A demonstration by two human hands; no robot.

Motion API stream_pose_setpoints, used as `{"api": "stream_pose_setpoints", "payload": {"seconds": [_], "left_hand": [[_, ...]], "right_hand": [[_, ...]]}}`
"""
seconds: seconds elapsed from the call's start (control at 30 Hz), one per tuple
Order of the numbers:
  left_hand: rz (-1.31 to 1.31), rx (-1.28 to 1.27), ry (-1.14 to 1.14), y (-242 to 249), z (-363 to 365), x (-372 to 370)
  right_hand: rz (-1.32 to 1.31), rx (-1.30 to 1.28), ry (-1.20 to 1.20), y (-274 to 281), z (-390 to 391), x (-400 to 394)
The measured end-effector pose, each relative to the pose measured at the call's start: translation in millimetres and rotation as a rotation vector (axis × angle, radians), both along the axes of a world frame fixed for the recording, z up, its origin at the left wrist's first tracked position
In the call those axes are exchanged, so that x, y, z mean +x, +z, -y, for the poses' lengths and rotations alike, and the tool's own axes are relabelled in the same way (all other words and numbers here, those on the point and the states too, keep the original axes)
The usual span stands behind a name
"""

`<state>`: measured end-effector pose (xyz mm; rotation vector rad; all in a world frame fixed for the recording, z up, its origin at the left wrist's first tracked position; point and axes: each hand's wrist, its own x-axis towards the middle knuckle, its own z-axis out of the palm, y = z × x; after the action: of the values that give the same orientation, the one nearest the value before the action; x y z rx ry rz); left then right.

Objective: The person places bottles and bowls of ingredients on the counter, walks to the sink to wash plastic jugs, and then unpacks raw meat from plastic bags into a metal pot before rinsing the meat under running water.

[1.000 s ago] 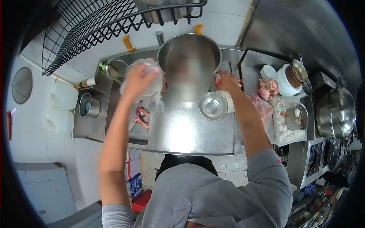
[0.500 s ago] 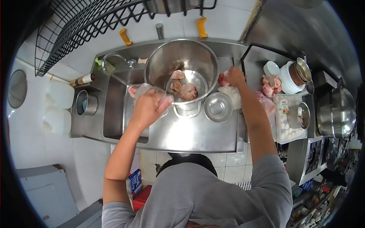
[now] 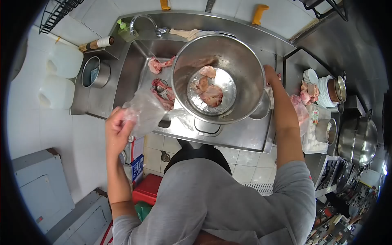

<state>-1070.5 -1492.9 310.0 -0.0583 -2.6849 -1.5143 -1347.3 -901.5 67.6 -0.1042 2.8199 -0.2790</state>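
Note:
My left hand (image 3: pixel 118 127) is closed around a crumpled clear plastic bag (image 3: pixel 143 112), which hangs beside the sink's front edge. My right hand (image 3: pixel 271 75) is beyond the right rim of a large steel pot (image 3: pixel 255 61); its fingers are mostly hidden, with a little red meat showing around it. Several pale meat pieces (image 3: pixel 211 94) lie on the pot's bottom. Raw bones with red meat (image 3: pixel 159 65) lie in the sink (image 3: pixel 139 61) left of the pot. A steel bowl (image 3: pixel 262 107) is partly covered by the pot's right side.
A curved faucet (image 3: pixel 143 17) rises behind the sink. On the right are bagged meat (image 3: pixel 300 112), more meat pieces (image 3: pixel 309 93), stacked white plates (image 3: pixel 324 92) and a tray of white round items (image 3: pixel 312 132). A steel container (image 3: pixel 96 72) stands left of the sink.
My left hand has drawn the plastic bag left and toward me, away from the pot. More bones show in the sink. The view has shifted; my right hand is now behind the pot's rim.

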Motion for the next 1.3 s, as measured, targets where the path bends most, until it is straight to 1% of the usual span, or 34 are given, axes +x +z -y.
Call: {"api": "stream_pose_setpoints", "payload": {"seconds": [0.03, 0.17, 0.23, 0.27, 0.3, 0.33, 0.37, 0.4, 0.47, 0.5, 0.53, 0.6, 0.63, 0.67, 0.7, 0.77, 0.8, 0.83, 0.9, 0.97, 1.03, 1.1, 1.2, 1.3], "left_hand": [[0.026, -0.014, 0.041, -7.3, 16.8, 10.4], [0.125, -0.061, 0.169, -43.6, 67.5, 50.3], [0.137, -0.05, 0.169, -62.8, 87.6, 64.2], [0.127, -0.03, 0.156, -71.5, 96.5, 70.7], [0.138, -0.007, 0.168, -75.5, 101.8, 75.3], [0.151, 0.013, 0.186, -78.7, 107.3, 79.7], [0.167, 0.032, 0.209, -81.5, 114.3, 84.9], [0.197, 0.057, 0.216, -86.5, 123.7, 89.5], [0.262, 0.106, 0.233, -98.1, 142.2, 97.0], [0.27, 0.106, 0.224, -99.9, 148.0, 100.5], [0.27, 0.111, 0.208, -102.4, 149.7, 98.6], [0.266, 0.103, 0.164, -107.4, 151.7, 90.8], [0.261, 0.089, 0.144, -109.8, 152.9, 86.6], [0.254, 0.072, 0.132, -110.0, 151.6, 83.4], [0.252, 0.065, 0.132, -107.9, 149.8, 82.8], [0.251, 0.045, 0.156, -101.0, 141.6, 85.4], [0.218, 0.059, 0.181, -95.3, 131.8, 88.6], [0.191, 0.07, 0.216, -88.1, 121.6, 98.6], [0.176, 0.077, 0.292, -77.2, 99.5, 124.7], [0.191, 0.071, 0.384, -64.7, 76.6, 150.2], [0.227, 0.089, 0.435, -60.3, 57.6, 175.6], [0.255, 0.072, 0.495, -58.3, 39.7, 203.7], [0.318, 0.028, 0.561, -60.8, 12.2, 246.8], [0.372, -0.075, 0.65, -77.7, -7.1, 288.7]], "right_hand": [[0.023, 0.004, -0.01, -1.6, 0.5, 0.3], [-0.186, 0.119, -0.056, 45.9, 42.7, 47.7], [-0.211, 0.088, -0.167, 59.1, 53.2, 59.0], [-0.209, 0.026, -0.256, 65.1, 53.2, 60.5], [-0.2, -0.099, -0.364, 74.7, 51.1, 61.6], [-0.188, -0.308, -0.489, 89.6, 48.5, 64.6], [-0.179, -0.625, -0.624, 110.2, 48.9, 70.1], [-0.152, -1.006, -0.745, 141.3, 53.6, 78.4], [-0.358, -1.388, -0.712, 200.8, 68.7, 98.8], [-0.495, -1.371, -0.535, 222.4, 74.7, 107.8], [-0.501, -1.402, -0.465, 248.6, 87.3, 116.8], [-0.499, -1.191, -0.343, 285.9, 115.4, 133.7], [-0.546, -0.94, -0.258, 304.5, 129.5, 141.4], [-0.552, -0.918, -0.207, 302.3, 143.2, 143.9], [-0.507, -0.997, -0.06, 284.6, 143.0, 134.5], [-0.375, -1.143, -0.05, 284.6, 135.2, 129.9], [-0.338, -1.074, -0.187, 282.6, 116.2, 123.2], [-0.288, -1.004, -0.315, 274.5, 89.5, 111.3], [-0.524, -0.522, -0.192, 196.0, 22.1, 69.2], [-0.379, -0.045, -0.166, 135.8, -12.5, 61.2], [-0.154, 0.18, -0.141, 103.5, -26.2, 65.9], [-0.05, 0.026, -0.12, 64.4, -45.1, 54.6], [-0.084, 0.052, -0.079, 73.6, -42.2, 50.8], [0.116, -0.394, -0.155, 103.0, -47.9, 25.1]]}}
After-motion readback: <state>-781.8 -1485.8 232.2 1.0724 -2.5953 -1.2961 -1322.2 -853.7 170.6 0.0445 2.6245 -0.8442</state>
